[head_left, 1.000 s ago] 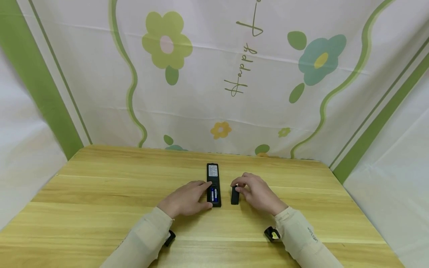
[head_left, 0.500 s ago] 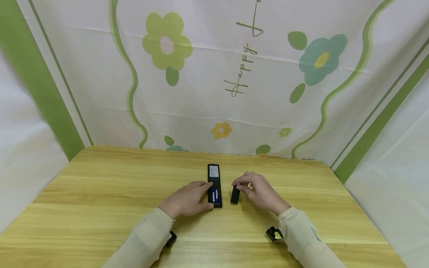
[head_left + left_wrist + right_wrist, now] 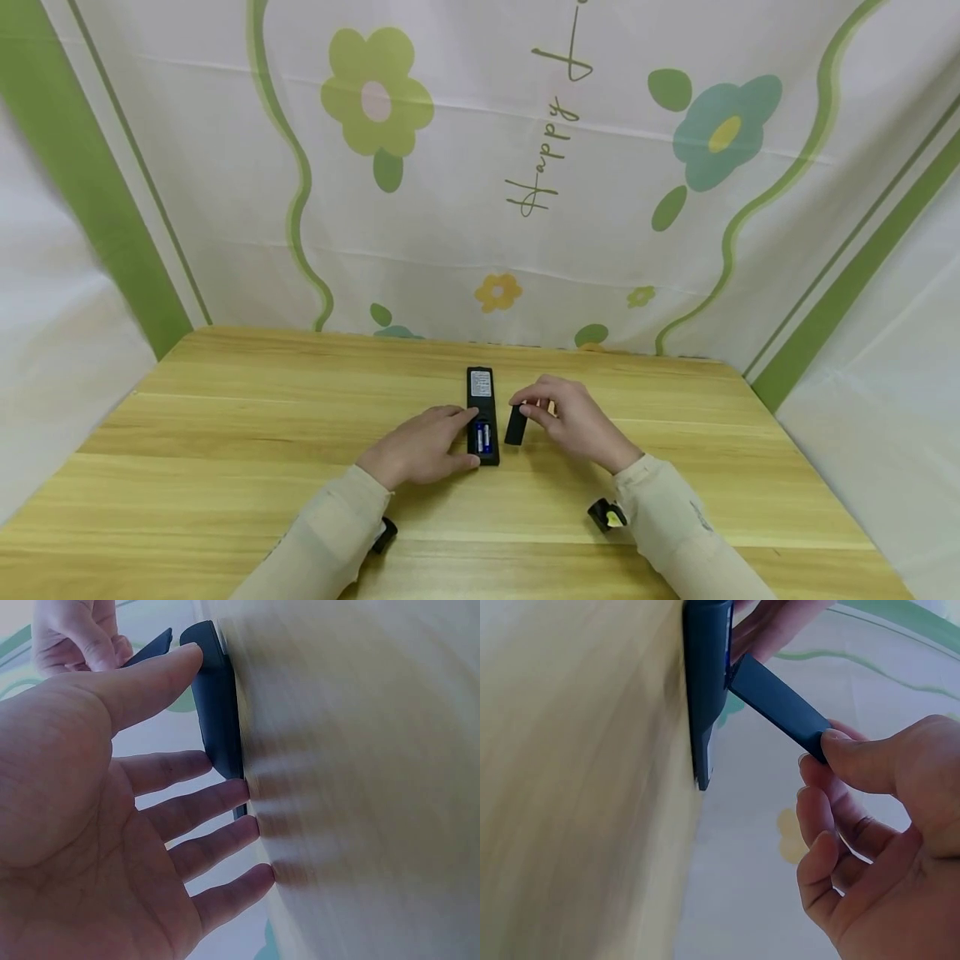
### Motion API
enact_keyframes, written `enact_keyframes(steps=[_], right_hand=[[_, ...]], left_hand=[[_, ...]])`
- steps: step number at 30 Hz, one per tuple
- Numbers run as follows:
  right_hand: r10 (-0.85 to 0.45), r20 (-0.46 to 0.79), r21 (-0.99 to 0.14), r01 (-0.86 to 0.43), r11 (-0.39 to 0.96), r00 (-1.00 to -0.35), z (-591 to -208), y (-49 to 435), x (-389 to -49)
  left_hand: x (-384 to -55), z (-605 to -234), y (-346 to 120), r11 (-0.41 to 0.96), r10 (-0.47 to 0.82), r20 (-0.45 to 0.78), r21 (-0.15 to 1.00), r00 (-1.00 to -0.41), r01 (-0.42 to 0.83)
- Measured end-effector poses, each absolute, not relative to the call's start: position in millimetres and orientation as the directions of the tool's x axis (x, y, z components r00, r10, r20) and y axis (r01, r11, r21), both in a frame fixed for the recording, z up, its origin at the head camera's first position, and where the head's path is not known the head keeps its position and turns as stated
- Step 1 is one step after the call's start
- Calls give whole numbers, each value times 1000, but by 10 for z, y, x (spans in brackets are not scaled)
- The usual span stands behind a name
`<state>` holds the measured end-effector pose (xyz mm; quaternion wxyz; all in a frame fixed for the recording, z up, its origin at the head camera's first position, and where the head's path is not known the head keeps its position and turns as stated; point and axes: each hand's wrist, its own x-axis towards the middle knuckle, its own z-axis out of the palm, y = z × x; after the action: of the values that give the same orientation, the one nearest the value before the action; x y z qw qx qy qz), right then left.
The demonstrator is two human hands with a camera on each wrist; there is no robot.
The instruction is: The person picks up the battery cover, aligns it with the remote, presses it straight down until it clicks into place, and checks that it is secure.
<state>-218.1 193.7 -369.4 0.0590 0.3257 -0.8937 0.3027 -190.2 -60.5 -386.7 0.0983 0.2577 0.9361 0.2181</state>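
A black remote control [image 3: 482, 408] lies back side up on the table, a white label at its far end. Two blue-and-silver batteries [image 3: 483, 437] sit in its uncovered compartment. My left hand [image 3: 420, 446] rests at the remote's left side; thumb and index fingertip touch it, and the other fingertips reach the tabletop in the left wrist view. Just right of the remote, my right hand [image 3: 573, 421] pinches one end of the black battery cover [image 3: 516, 426] between thumb and fingers. Raised and tilted, the cover [image 3: 780, 707] points its free end toward the remote in the right wrist view.
The wooden table [image 3: 225, 433] extends around both hands. A white curtain [image 3: 450, 208] with printed flowers hangs behind it. Black wrist devices show at the left sleeve [image 3: 385, 535] and the right sleeve [image 3: 603, 515].
My right hand has lifted the battery cover off the tabletop and carried it slightly left, closer to the remote, tilting it. The left hand and remote hold nearly the same position.
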Motion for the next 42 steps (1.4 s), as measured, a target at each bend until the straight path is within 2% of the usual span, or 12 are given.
enact_keyframes(steps=[17,42], right_hand=[[-586,278,-542,-628,559,-761,-3659,1689,-2196],[-614,256,-561,-632,535,-747,-3746,1619,-2197]], left_hand=[[-1913,-3865,-593,764,530,-53,462,-846,450],[-1908,-3873,-599,768,524,-59,462,-849,442]])
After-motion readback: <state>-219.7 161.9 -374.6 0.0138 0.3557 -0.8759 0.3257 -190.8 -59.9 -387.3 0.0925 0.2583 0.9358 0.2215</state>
